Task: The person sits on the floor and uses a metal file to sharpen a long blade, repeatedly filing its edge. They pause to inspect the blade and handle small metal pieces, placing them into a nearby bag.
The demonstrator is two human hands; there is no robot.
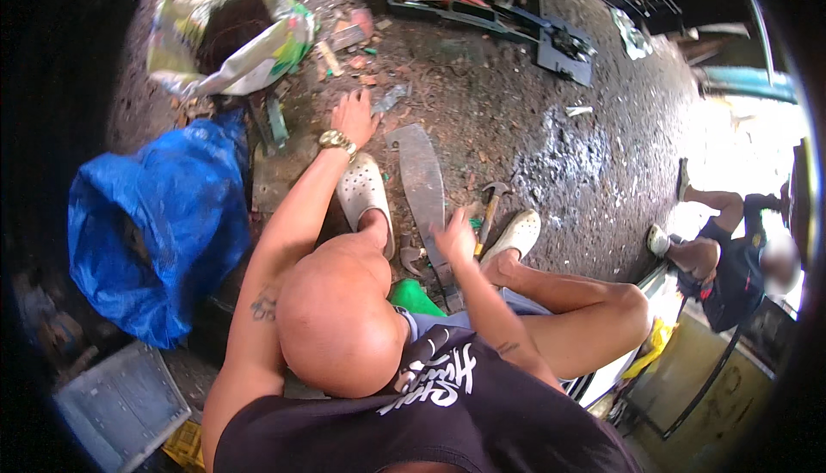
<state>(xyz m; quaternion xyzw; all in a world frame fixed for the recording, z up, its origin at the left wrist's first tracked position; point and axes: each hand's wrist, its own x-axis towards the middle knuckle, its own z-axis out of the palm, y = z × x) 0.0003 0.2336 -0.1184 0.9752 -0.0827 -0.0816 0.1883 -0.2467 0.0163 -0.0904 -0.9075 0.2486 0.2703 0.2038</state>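
Note:
My left hand (354,119), with a gold watch (336,141) at its wrist, reaches down to the littered ground, fingers stretched out and apart. A crumpled clear plastic scrap (393,97) lies beside its fingertips. Between my feet rests a broad-bladed machete (420,172), its handle end pointing toward me. Over the lower blade is my right hand (456,236), slightly blurred; its thumb and forefinger look apart, with nothing visible between them. Just right of that hand lies a hammer (490,211) with a yellowish handle. Another hammer head (412,255) shows left of the blade.
A wide-mouthed sack (297,30) and a blue tarpaulin bag (172,206) stand at left. At the top is an open toolbox (469,15) full of hand tools. Green material (417,298) lies near my lap. Another person (731,258) sits at far right.

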